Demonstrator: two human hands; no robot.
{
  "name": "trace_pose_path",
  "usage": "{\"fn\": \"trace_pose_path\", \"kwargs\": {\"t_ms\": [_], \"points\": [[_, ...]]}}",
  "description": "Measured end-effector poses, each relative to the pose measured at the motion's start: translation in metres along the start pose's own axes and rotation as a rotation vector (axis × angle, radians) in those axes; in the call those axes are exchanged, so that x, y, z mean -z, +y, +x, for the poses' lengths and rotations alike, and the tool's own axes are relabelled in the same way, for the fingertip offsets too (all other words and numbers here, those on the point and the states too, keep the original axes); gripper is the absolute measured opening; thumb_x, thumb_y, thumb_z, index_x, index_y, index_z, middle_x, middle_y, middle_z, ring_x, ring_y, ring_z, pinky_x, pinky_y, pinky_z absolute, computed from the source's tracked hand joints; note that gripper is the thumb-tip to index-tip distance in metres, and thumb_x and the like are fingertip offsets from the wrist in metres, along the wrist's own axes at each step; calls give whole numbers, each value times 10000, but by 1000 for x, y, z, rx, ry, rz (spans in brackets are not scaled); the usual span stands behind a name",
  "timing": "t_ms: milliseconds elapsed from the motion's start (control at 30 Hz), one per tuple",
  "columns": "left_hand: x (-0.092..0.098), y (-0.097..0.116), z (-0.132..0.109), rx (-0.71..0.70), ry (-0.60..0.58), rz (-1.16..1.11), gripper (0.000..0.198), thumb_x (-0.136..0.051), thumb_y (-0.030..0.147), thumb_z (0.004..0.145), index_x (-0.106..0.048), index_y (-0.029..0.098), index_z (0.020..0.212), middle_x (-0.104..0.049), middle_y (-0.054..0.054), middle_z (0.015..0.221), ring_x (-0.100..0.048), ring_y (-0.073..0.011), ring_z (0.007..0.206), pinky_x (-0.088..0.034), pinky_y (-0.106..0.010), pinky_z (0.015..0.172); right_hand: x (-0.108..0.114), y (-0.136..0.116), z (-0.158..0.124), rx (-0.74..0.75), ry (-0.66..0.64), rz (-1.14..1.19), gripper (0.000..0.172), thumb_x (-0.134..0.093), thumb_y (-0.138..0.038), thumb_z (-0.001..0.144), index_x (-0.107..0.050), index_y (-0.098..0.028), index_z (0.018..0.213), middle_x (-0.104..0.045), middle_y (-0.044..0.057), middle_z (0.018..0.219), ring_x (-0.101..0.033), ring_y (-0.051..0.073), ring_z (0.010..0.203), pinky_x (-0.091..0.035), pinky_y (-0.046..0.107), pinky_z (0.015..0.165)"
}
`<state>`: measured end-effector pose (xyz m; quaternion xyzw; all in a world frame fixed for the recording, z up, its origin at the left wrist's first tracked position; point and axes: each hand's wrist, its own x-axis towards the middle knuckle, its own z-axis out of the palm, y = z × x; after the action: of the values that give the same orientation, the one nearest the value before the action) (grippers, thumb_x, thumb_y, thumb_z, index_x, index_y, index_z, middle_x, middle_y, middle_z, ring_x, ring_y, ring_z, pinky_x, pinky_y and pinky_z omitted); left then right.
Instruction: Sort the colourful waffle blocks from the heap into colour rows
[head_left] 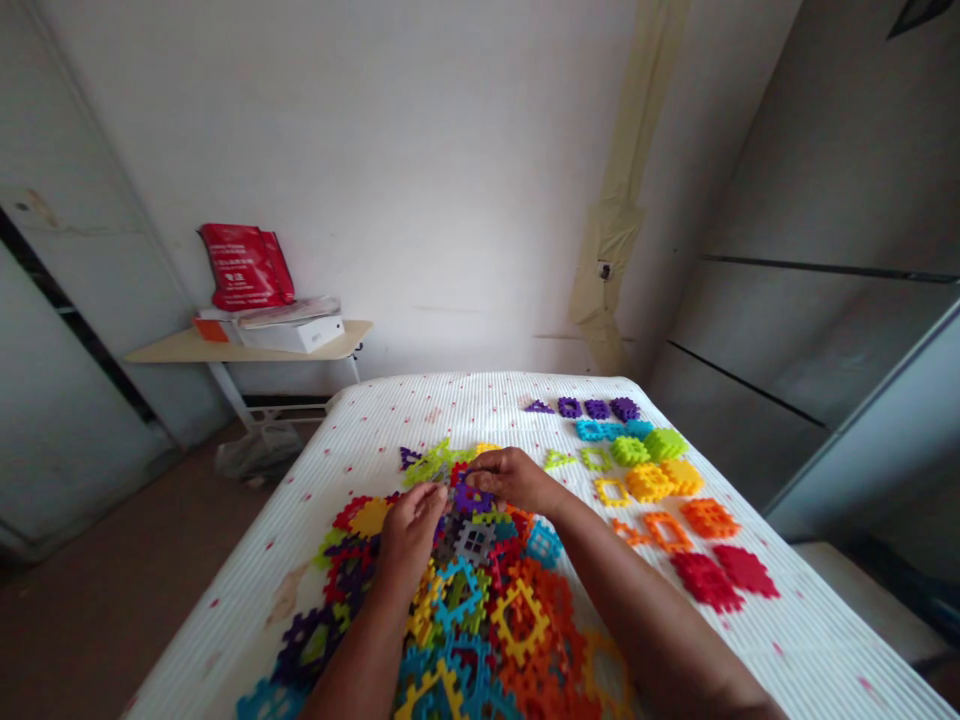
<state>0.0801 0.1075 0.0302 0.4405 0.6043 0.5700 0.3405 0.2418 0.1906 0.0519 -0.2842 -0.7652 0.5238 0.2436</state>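
While both hands work at the far edge of the loose heap [517, 612] of toothed plastic tiles, we note the surroundings first. The bed [420, 410] wears a white ribbed cover. Left of it stands a small surface [172, 348] against the wall, carrying a red bag [246, 266] and a white box [294, 333]; a plastic bag [259, 455] lies on the floor below. Both forearms cross the heap and hide the tiles under them.

To the right, well apart from the heap, lie sorted rows by colour. Counted: four purple [597, 408], four green [628, 451], three yellow [649, 482], three orange [709, 517], two red [705, 580]. The blue row [594, 430] we cannot split for certain (two or three pieces).

The right hand [514, 478] bends its fingers down and pinches a purple tile [471, 498] at the heap's top, just above a grey tile [474, 541]. The left hand [409, 530] is curled narrow, fingertips near the same tile; whether it grips anything we cannot tell.
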Motion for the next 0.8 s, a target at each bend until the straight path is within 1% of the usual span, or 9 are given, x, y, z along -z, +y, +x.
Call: {"fn": "trace_pose_path", "kwargs": {"t_ms": [100,233,267,333,400,433,533,633,800], "points": [[0,1,-1,-2,-11,-7,348,-604,426,655,-651,136,842,-686,-56,779,-632,-207,765,-480,-301,723,-6,0,0,12,-20,-56,296,-579,-388,766,-653,-154,932,-552,-20,655,-453,62,476,-374,172,443],[2,-4,0,-10,-45,-25,388,-594,377,665,-636,124,956,-689,-79,900,-631,-209,842,-477,-313,785,-8,-2,0,84,14,-209,182,-619,-254,727,-670,-171,880,-579,-26,681,-488,80,591,-388,177,540],[2,-5,1,-16,-52,-29,385,-590,363,669,-634,123,968,-686,-83,920,-628,-208,859,-472,-314,802,-9,-2,0,84,36,-245,193,-625,-216,711,-667,-177,896,-586,-28,692,-492,82,604,-388,179,551],[2,-6,1,-27,-59,-32,378,-583,343,671,-633,126,976,-684,-81,918,-626,-203,861,-468,-312,807,-10,-1,1,55,104,-296,300,-640,-162,676,-641,-189,974,-592,-32,702,-493,81,601,-384,180,550],[2,-6,1,-25,-62,-38,387,-577,334,672,-626,128,995,-682,-69,879,-628,-191,812,-476,-306,777,-12,2,3,20,176,-304,407,-652,-138,654,-595,-188,1053,-600,-30,714,-498,80,588,-384,183,541],[2,-6,1,-18,-64,-45,399,-575,331,672,-617,128,1013,-679,-62,856,-628,-185,782,-480,-305,759,-12,3,4,12,204,-291,430,-651,-135,655,-575,-184,1075,-603,-27,720,-502,80,584,-385,185,539],[1,-6,1,8,-69,-58,406,-570,346,672,-602,129,1014,-670,-51,815,-630,-180,731,-487,-312,734,-13,3,6,29,269,-251,415,-632,-124,668,-555,-177,1072,-602,-18,738,-514,83,593,-391,191,545],[-1,-7,1,22,-65,-45,349,-577,365,657,-618,132,915,-669,-55,808,-635,-194,732,-488,-327,735,-12,1,6,46,327,-236,433,-617,-105,668,-546,-185,1088,-597,-17,757,-513,81,597,-392,193,551],[0,-3,-2,24,-59,-22,304,-596,381,647,-629,145,835,-664,-37,740,-632,-200,730,-477,-313,710,-10,-3,5,32,355,-211,482,-606,-96,667,-533,-201,1132,-603,-18,764,-499,77,573,-391,196,545]]}}
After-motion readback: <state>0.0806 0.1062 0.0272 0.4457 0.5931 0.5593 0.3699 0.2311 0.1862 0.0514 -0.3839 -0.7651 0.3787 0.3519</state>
